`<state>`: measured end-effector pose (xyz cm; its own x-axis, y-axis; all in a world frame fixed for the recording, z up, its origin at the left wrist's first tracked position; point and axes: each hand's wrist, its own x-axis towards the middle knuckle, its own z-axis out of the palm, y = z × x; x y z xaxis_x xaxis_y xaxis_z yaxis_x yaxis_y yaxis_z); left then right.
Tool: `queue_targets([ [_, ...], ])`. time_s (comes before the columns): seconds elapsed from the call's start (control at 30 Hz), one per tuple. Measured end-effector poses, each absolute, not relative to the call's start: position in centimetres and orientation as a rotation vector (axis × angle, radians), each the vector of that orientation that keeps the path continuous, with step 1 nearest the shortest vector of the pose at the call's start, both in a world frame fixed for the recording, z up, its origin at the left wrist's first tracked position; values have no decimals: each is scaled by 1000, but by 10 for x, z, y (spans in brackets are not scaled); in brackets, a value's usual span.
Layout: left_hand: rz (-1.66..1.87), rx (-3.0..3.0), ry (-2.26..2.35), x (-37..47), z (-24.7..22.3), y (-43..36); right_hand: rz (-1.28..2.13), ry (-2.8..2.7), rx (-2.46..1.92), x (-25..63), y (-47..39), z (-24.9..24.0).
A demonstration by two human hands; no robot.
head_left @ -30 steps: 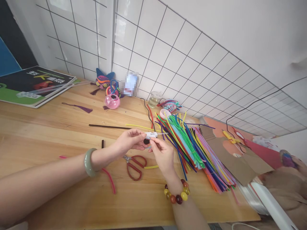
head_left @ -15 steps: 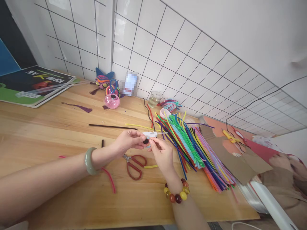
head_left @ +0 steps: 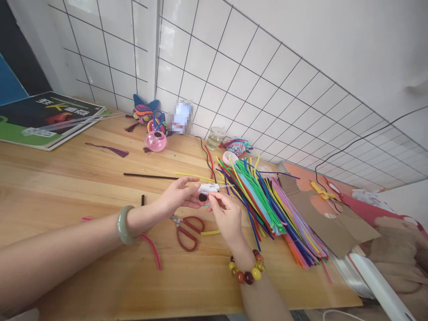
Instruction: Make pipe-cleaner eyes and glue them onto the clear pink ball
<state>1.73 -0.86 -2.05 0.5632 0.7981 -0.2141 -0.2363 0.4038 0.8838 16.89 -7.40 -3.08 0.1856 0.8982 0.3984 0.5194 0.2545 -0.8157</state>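
Observation:
My right hand (head_left: 227, 216), with a beaded bracelet, has its thumb and finger pinched at the edge of a small black round piece (head_left: 203, 197), perhaps fuzzy. My left hand (head_left: 179, 195), wearing a green bangle, is beside that piece with its fingers loosened and apart. Whether the left fingertips still touch it I cannot tell. Just behind the fingers is a white tool (head_left: 209, 187) with a dark cord, partly hidden. Red-handled scissors (head_left: 187, 232) lie on the table below the hands. A black pipe cleaner (head_left: 150, 176) lies behind my left hand.
Bundles of coloured pipe cleaners (head_left: 264, 196) spread to the right. At the back stand a glass jar (head_left: 216, 139), a pink clear ball (head_left: 156, 141) and a colourful figure (head_left: 143, 111). A yellow glue gun (head_left: 321, 191) rests on cardboard (head_left: 351, 227). A book (head_left: 50, 118) lies far left.
My left thumb and fingers have opened from their pinch on the black round piece, so more of it shows. My right hand has hardly moved.

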Motion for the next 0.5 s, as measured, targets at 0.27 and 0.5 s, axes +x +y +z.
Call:
queue_targets([
  [0.27, 889, 968, 808, 14, -27, 6, 487, -1393, -1447, 169, -75, -24],
  [0.5, 982, 952, 824, 5, -29, 24, 591, -1227, -1470, 177, -71, -21],
])
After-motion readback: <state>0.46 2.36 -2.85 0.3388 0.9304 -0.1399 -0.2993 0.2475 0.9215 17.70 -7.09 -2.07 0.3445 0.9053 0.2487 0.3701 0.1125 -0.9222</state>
